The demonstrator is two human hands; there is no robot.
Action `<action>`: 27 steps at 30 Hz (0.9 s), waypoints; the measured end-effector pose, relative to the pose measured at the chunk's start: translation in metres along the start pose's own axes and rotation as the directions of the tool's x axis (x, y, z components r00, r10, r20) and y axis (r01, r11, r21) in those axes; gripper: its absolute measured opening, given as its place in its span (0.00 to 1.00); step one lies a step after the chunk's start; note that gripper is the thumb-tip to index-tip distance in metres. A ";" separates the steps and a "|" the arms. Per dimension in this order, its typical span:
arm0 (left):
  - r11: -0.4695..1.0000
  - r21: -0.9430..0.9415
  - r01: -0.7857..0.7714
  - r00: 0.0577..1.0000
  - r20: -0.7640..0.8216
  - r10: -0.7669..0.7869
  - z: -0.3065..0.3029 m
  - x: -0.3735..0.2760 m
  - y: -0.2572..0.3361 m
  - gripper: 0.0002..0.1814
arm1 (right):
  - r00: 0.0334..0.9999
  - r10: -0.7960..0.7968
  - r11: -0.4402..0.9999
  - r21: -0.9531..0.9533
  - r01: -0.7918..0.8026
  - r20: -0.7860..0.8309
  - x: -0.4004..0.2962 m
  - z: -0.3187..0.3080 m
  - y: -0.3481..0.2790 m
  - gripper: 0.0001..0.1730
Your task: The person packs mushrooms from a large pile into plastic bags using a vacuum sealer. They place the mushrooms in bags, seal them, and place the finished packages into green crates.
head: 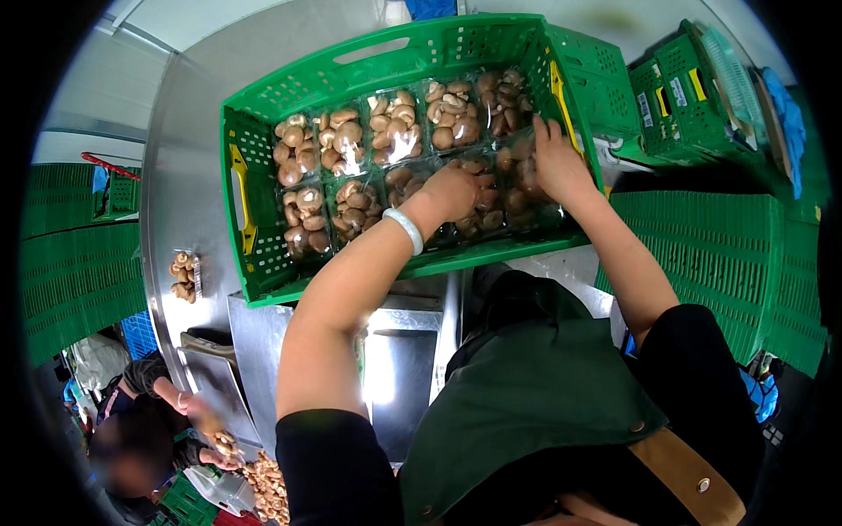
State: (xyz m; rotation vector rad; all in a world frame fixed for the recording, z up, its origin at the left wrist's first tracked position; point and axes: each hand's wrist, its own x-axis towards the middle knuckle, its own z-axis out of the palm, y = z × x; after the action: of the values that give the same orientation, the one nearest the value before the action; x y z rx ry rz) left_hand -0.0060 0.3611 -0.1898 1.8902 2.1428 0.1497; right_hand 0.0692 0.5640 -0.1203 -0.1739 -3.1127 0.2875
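Note:
A green plastic crate (388, 69) stands before me, holding two rows of clear plastic packs of brown mushrooms. At the near right corner is a slightly blurred mushroom pack (517, 176). My right hand (560, 161) grips its right side, close to the crate's right wall. My left hand (454, 192), with a pale bangle (405, 230) on the wrist, has its fingers at that pack's left side. The left hand and forearm partly cover neighbouring packs in the near row. A far-row mushroom pack (454, 115) lies flat beyond my hands.
A steel table (197, 131) carries a single mushroom pack (186, 276) left of the crate. Stacked green crates (691, 256) rise on the right, others (82, 283) on the left. At lower left, another person's hands (220, 459) are near loose mushrooms (266, 486).

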 end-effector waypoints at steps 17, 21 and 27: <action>0.754 -0.655 0.043 0.472 -0.652 -0.593 -0.111 -0.132 0.107 0.20 | 0.587 -0.367 0.885 0.077 0.459 0.722 0.065 -0.005 -0.033 0.20; 0.524 -0.678 0.515 -0.106 -0.657 -0.746 -0.067 -0.275 0.186 0.15 | 0.838 -0.475 0.870 0.287 0.401 0.269 0.007 -0.043 -0.079 0.09; -0.319 -0.683 0.657 -0.743 -0.515 -0.429 0.025 -0.454 0.291 0.26 | 0.724 -0.689 0.609 0.507 0.610 -0.044 -0.083 -0.059 -0.169 0.05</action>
State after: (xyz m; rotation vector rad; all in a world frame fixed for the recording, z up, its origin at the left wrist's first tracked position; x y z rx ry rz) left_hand 0.3266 -0.0484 -0.0753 -1.5629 3.4693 0.5202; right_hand 0.1349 0.4008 -0.0316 1.0225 -2.8283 1.0688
